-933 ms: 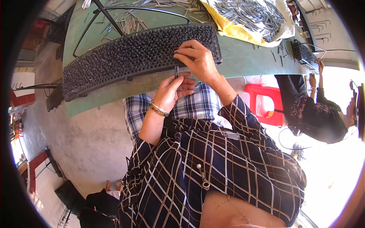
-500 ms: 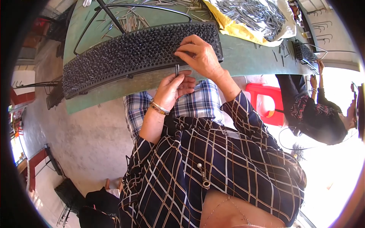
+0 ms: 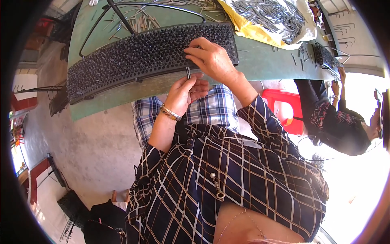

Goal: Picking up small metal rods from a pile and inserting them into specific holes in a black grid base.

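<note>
A long black rack [image 3: 235, 51] full of round holes stands tilted on the table before me. Slim dark sticks fill most of it; a band of bare holes runs along its near right part. My right hand [image 3: 214, 57] is over that part, thumb and fingertips closed together at the holes; anything pinched there is too small to make out. Below the rack's front edge, my left hand [image 3: 186, 90] grips a few slim dark sticks [image 3: 188, 72] between thumb and forefinger, their tips pointing up. Its other fingers are loosely curled.
The green table [image 3: 260, 65] carries loose sticks [image 3: 142, 25] behind the rack and a yellow-and-white sack [image 3: 248, 30] heaped with more. Thin black metal legs [image 3: 120, 18] rise behind the rack. At right are a red stool [image 3: 298, 106] and another person [image 3: 345, 122] beside a smaller rack [image 3: 325, 55].
My right hand has shifted slightly left over the rack. The sticks in my left hand have tilted a little left; that hand is otherwise nearly still.
</note>
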The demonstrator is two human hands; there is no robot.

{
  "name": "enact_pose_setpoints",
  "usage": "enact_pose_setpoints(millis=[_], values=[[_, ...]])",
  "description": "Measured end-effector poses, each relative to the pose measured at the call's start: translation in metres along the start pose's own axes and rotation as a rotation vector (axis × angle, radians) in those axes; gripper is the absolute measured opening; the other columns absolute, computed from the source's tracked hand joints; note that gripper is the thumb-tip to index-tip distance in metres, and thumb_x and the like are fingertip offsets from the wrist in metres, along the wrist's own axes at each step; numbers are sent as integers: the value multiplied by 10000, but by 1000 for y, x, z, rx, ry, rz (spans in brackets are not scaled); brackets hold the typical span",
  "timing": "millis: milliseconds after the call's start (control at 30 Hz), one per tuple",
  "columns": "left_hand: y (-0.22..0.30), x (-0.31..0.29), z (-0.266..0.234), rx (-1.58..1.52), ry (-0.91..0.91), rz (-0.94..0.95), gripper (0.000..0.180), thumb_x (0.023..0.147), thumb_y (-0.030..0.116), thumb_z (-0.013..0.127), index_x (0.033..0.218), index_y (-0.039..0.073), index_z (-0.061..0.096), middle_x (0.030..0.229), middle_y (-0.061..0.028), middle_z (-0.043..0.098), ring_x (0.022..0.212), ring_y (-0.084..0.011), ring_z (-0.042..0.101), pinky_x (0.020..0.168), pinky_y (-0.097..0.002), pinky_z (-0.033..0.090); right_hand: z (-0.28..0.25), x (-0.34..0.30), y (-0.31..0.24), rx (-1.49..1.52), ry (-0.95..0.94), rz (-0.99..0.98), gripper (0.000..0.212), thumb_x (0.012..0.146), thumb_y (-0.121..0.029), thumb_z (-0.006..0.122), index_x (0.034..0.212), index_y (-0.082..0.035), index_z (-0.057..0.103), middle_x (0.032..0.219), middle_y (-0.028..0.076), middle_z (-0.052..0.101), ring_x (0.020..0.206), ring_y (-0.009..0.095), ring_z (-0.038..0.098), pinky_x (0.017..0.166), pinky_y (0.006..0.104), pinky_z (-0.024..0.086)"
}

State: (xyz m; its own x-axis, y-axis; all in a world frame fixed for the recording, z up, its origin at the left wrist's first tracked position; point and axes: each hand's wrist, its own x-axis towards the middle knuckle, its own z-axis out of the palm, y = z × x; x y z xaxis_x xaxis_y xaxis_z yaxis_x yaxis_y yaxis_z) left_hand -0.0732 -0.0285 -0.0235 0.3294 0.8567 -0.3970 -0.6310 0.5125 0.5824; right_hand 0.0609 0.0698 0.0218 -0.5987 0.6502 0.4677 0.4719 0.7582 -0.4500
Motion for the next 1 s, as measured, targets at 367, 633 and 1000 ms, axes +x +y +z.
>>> enact_pose_setpoints(millis=[367,633,1000], values=[[12,-8,3,-2,-154,-41,366,984,261,389,1250,16,442,1034,-161,610,874,-207,627,724,-329,553,-1,-1,-6,-109,58,-39,204,765,-151,690,941,-49,674,912,85,589,729,244,614,640,341,505],[22,-15,1,176,-315,-44,388,993,287,370,1260,10,419,1056,-167,600,881,-197,620,729,-307,543,-23,-15,-16,707,-350,516,180,803,-150,708,901,-2,685,810,38,649,699,70,564,580,217,450],[15,-18,-5,292,-82,19,370,966,221,456,1266,6,430,1058,-130,615,904,-167,627,761,-282,528,3,5,-10,547,52,408,178,815,-143,692,937,-13,689,827,36,673,733,46,584,605,200,463]])
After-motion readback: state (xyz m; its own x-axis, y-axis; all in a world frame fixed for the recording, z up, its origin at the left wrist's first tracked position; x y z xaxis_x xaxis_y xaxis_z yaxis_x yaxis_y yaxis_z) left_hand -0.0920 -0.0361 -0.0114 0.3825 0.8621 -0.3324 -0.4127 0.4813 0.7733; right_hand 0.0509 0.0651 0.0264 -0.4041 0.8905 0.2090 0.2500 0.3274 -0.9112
